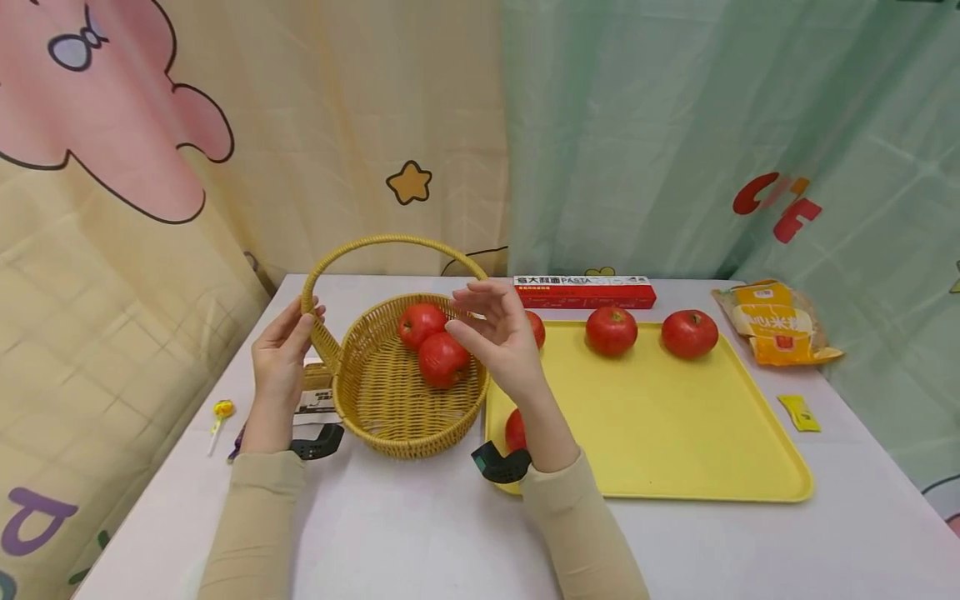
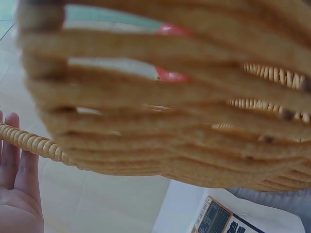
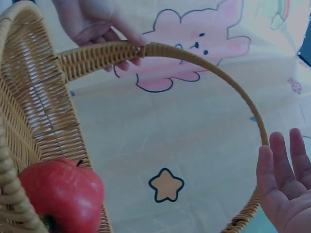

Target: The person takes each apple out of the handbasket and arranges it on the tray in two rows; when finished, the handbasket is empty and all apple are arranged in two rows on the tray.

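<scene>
A wicker basket [image 1: 405, 442] with an arched handle [image 1: 390, 242] stands on the white table, left of a yellow tray [image 1: 675, 450]. Two red tomatoes [image 1: 422, 323] [image 1: 442, 360] lie inside it; one tomato [image 3: 60, 191] shows in the right wrist view. My left hand [image 1: 288, 337] pinches the handle [image 3: 146, 48] near its left base. My right hand [image 1: 487, 325] hovers with relaxed fingers over the basket's right rim, beside the handle and holding nothing. On the tray lie two tomatoes [image 1: 611, 331] [image 1: 690, 333] in full view. Two more [image 1: 536, 327] [image 1: 514, 431] are partly hidden behind my right hand and wrist.
A red pasta box [image 1: 585, 292] lies behind the tray. A yellow bag [image 1: 776, 323] and a small yellow sachet [image 1: 798, 412] lie at the right. A lollipop [image 1: 222, 410] and a small printed box [image 1: 315, 400] lie left of the basket. Curtains close the back and sides.
</scene>
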A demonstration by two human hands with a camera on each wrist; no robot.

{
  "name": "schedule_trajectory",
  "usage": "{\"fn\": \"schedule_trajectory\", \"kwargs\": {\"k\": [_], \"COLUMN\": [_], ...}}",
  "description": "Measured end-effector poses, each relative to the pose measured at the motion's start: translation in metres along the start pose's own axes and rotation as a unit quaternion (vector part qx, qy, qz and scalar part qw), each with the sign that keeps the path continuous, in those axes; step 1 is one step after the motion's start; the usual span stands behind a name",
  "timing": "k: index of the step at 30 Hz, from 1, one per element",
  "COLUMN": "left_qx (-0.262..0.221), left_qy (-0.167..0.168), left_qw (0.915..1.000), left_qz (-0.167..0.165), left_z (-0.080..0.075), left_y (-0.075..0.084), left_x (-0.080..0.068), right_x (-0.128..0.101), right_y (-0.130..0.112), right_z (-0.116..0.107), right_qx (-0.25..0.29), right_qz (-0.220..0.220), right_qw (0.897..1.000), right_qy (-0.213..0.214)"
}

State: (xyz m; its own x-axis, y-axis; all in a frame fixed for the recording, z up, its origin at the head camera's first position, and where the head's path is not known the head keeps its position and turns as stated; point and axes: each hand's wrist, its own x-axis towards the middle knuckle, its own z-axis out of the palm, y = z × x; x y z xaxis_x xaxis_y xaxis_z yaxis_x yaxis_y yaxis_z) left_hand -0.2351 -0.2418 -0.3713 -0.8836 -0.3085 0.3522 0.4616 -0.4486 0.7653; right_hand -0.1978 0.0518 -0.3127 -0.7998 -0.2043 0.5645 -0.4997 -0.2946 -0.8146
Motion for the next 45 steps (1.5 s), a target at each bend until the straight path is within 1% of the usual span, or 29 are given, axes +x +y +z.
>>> {"fn": "schedule_trajectory", "kwargs": {"k": [5,11,14,19,24,28,36,39,45], "left_qx": [-0.002,-0.009,-0.006,0.002,-0.001,-0.001,0.003,0.005,0.005], "left_qy": [0.001,-0.005,-0.006,0.000,0.001,0.001,0.001,-0.001,-0.005], "left_qw": [1.0000,0.9999,1.0000,1.0000,1.0000,1.0000,1.0000,1.0000,1.0000], "left_qz": [-0.003,-0.002,-0.002,0.000,0.001,0.000,-0.003,0.000,0.004], "left_z": [0.000,-0.002,-0.001,-0.001,-0.001,-0.001,-0.001,-0.001,-0.001], "left_y": [0.000,0.001,0.001,0.002,0.002,0.002,0.002,0.001,0.001], "left_x": [0.000,-0.002,-0.001,-0.001,-0.001,-0.001,-0.002,-0.002,-0.002], "right_x": [0.000,0.000,0.000,-0.001,-0.003,-0.006,-0.008,-0.008,-0.007], "right_y": [0.019,0.040,0.048,0.060,0.071,0.078,0.089,0.090,0.092], "right_z": [0.009,0.016,0.019,0.025,0.028,0.031,0.035,0.035,0.033], "right_qx": [-0.026,-0.079,-0.098,-0.115,-0.147,-0.174,-0.219,-0.226,-0.236], "right_qz": [0.030,0.071,0.088,0.091,0.096,0.100,0.103,0.108,0.135], "right_qw": [0.999,0.994,0.991,0.989,0.982,0.976,0.965,0.963,0.958], "right_qy": [0.017,-0.001,0.005,0.036,0.074,0.090,0.101,0.101,0.090]}}
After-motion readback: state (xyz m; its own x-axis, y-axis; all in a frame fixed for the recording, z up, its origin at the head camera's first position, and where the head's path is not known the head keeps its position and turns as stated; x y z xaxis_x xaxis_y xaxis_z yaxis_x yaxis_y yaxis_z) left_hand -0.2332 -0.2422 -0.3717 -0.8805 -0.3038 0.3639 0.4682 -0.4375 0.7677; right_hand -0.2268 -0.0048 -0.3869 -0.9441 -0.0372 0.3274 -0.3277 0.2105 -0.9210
